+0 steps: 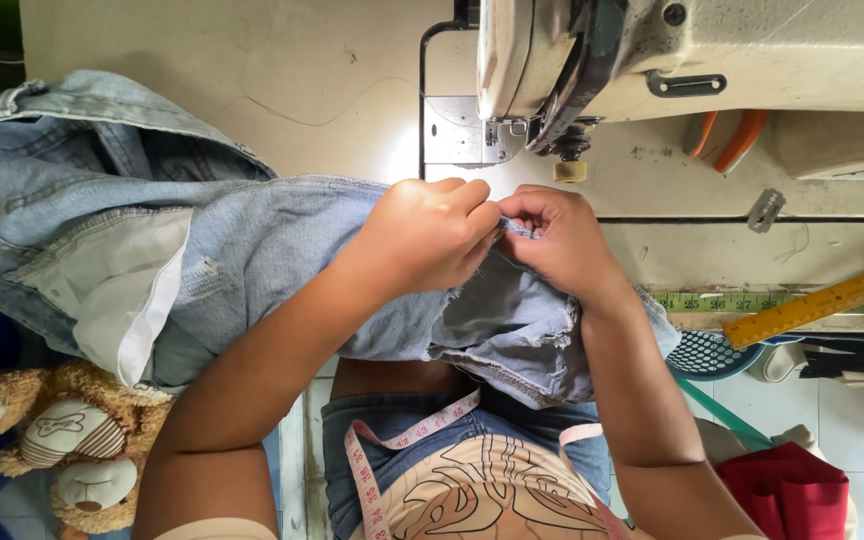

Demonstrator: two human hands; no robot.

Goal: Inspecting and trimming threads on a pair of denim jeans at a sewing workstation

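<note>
Both hands meet on 1 fold of denim; the left hand is curled in a narrow grip, thumb and fingertips pinching the raw edge of the jeans, and the right hand pinches the same edge just beside it, fingers nearly touching the other hand's; neither grip is wide, both are closed on cloth. The pinched edge sits on the table directly below the head of the sewing machine, near its presser foot.

Judged from this, the fold is best kept even by holding the 2 pinches close and level, cloth taut between them, so that the frayed threads do not pull sideways; the weight of the garment hanging off to the left could drag the edge, so it wants support.

Counted: 1 pair of light-blue jeans, its white pocket lining turned out; 1 sewing machine; 1 pink tape measure round the person's neck; 1 yellow ruler at the right; 1 green measuring strip beside it; 1 orange-handled scissors behind the machine; 2 plush bears low on the left; 1 red cloth.
</note>
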